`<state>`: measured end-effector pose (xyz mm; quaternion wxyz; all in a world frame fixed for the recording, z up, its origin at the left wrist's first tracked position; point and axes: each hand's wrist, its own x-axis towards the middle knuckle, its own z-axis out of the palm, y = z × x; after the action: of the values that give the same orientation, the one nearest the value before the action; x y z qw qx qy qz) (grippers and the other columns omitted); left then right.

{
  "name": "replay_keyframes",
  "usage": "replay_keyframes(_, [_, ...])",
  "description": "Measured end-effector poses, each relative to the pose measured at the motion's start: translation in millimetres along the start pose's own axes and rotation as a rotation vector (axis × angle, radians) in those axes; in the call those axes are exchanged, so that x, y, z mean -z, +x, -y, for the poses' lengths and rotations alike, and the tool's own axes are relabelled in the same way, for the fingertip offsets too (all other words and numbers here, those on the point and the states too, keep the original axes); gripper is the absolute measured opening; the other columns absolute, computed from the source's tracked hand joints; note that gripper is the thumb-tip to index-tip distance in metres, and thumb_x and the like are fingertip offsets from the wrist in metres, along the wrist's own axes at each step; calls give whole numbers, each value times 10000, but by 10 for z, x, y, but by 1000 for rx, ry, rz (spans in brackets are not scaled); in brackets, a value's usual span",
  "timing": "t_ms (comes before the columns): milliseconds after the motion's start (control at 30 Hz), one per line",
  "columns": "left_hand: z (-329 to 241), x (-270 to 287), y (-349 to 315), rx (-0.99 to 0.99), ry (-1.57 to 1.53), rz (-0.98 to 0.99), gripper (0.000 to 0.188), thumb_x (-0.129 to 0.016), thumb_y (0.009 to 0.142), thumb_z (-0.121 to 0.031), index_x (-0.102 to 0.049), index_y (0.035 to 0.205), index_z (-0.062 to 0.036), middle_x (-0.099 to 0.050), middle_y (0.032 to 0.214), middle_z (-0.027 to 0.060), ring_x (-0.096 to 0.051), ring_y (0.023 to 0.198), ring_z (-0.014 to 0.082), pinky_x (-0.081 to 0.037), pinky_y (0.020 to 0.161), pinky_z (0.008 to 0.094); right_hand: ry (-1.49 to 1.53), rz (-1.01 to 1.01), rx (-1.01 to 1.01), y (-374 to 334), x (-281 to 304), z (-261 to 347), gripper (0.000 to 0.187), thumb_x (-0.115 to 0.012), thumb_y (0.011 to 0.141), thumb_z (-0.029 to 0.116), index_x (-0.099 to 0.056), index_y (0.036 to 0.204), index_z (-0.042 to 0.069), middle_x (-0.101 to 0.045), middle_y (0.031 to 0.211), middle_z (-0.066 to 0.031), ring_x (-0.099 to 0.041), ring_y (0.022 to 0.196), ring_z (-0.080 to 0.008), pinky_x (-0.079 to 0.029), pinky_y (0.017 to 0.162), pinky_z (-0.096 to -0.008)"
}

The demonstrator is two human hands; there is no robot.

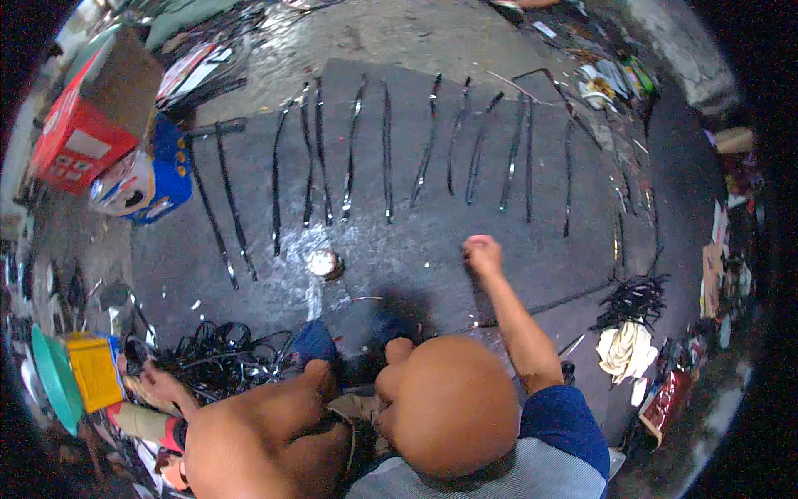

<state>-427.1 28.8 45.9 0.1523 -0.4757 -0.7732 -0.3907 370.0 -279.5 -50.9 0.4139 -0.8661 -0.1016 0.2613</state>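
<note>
My right hand (483, 253) hovers over or rests on the dark sheet (374, 241), fingers closed. Whatever they hold, if anything, is hidden. Beyond it, several narrow, shiny black strips (427, 141) lie spaced out, mostly lengthwise away from me. At the lower left, my left hand (164, 387) reaches out beside my knee, its fingers seemingly apart. It is next to a tangled heap of black strips (220, 353) and a yellow box (93, 372). A small round container (322, 264) with a bright top stands between the strips and my feet.
Red (79, 141) and blue (169, 170) boxes stand at the far left. A green round object (56, 381) leans by the yellow box. On the right lie a pile of short black pieces (633, 301), a cream cloth (625, 350) and a dark red packet (665, 407). Clutter (611, 81) lies far right.
</note>
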Motion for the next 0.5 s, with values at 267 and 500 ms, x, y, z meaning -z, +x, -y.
replay_keyframes(267, [-1610,2095,925,134,-466,-249,392,-691,938,-327,-714,1145,6,-739,1021,154,-688,907,273,-550,862,402,-154,560,584,-1328,-1449,1507,706,-881,717,280,-533,1301,87,-582,1208,-135,-630,1017,-284,-541,844,-409])
replay_keyframes(500, [-2912,915,-1178,428,-639,1261,346,-642,815,19,-701,1155,6,-686,865,70,-667,660,147,-550,569,276,-182,410,732,-1302,-1909,1585,686,-873,710,279,-535,1272,76,-642,1157,-153,-660,1064,-300,-532,909,-420])
